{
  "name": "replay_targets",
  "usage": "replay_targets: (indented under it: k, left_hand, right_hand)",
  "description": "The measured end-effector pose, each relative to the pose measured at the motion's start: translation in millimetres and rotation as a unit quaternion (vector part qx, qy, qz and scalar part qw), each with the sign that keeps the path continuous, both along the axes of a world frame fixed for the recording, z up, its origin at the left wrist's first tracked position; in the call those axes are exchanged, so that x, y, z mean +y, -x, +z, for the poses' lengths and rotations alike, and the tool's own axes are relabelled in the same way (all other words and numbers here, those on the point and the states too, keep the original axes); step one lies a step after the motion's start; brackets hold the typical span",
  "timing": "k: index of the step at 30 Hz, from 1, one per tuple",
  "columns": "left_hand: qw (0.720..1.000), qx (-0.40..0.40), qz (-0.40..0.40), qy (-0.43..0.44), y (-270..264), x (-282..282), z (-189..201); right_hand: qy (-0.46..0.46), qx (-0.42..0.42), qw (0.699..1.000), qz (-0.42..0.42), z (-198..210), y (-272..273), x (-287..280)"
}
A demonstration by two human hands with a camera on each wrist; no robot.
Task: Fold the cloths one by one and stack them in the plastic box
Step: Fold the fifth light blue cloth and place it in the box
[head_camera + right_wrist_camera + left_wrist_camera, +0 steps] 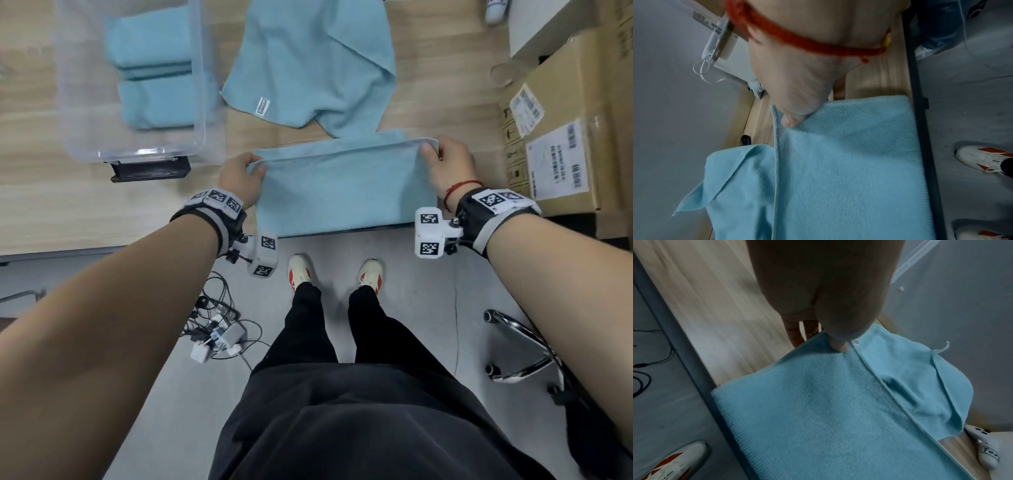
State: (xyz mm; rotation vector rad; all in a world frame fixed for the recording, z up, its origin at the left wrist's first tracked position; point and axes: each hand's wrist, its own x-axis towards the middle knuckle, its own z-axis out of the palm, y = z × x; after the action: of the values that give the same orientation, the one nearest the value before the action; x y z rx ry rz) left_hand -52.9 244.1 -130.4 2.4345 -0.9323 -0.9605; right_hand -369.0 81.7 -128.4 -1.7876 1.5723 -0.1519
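Left hand and right hand each pinch a far corner of the folded blue cloth, thumbs on top, at the table's near edge. Beyond: unfolded cloth; plastic box holding folded cloths.

Both forearms reach forward, bare, each wrist strapped with a dark band carrying white marker blocks. The left hand pinches the far left corner of the folded cloth, thumb on top and fingers tucked beneath. The right hand pinches the far right corner likewise, thumb on top; a red string circles that wrist.
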Motion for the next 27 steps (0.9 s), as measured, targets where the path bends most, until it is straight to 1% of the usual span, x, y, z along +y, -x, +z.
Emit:
replay_targets:
  k: [4,7,10,11,13,15,17,19,20,21,24,25,27]
  left_hand:
    - [1.0,0.001,0.022,0.002,-5,-15,-8]
    - [0.999,0.0,0.012,-0.035,-6,-23,-18]
    - [0.998,-0.013,0.008,-0.066,-7,-27,-24]
    - [0.997,-0.015,0.008,-0.075,-7,-29,-25]
    - [0.996,-0.011,0.012,-0.088,-8,-31,-27]
    - [0.995,-0.006,0.015,-0.095,-10,-33,-28]
    - [0.995,-0.003,0.016,-0.099,-11,-35,-30]
    - [0.994,-0.004,0.019,-0.105,-11,-36,-30]
    - [0.994,-0.005,0.02,-0.109,-11,-36,-31]
    - [0.994,-0.004,0.02,-0.11,-11,-36,-31]
    - [0.993,-0.007,0.022,-0.112,-12,-36,-34]
    - [0.993,-0.007,0.023,-0.112,-12,-36,-35]
    - [0.993,-0.007,0.022,-0.115,-13,-36,-36]
  right_hand:
    - [-0.029,0.027,0.999,-0.018,-16,-9,-18]
    - [-0.06,0.053,0.995,-0.056,-26,-15,-27]
    - [-0.083,0.041,0.993,-0.068,-31,-24,-31]
    - [-0.096,0.029,0.992,-0.07,-33,-27,-32]
    - [-0.145,-0.028,0.984,-0.099,-35,-32,-30]
    - [-0.215,-0.108,0.963,-0.126,-28,-38,-25]
    - [-0.282,-0.17,0.938,-0.109,-22,-39,-22]
    - [-0.32,-0.22,0.916,-0.107,-16,-36,-22]
    - [-0.317,-0.221,0.915,-0.111,-16,-34,-24]
    - [-0.297,-0.218,0.922,-0.115,-15,-32,-25]
    - [-0.158,-0.146,0.97,-0.112,-24,-20,-36]
    - [-0.11,-0.118,0.98,-0.117,-27,-16,-38]
    - [-0.051,-0.065,0.982,-0.169,-33,-9,-44]
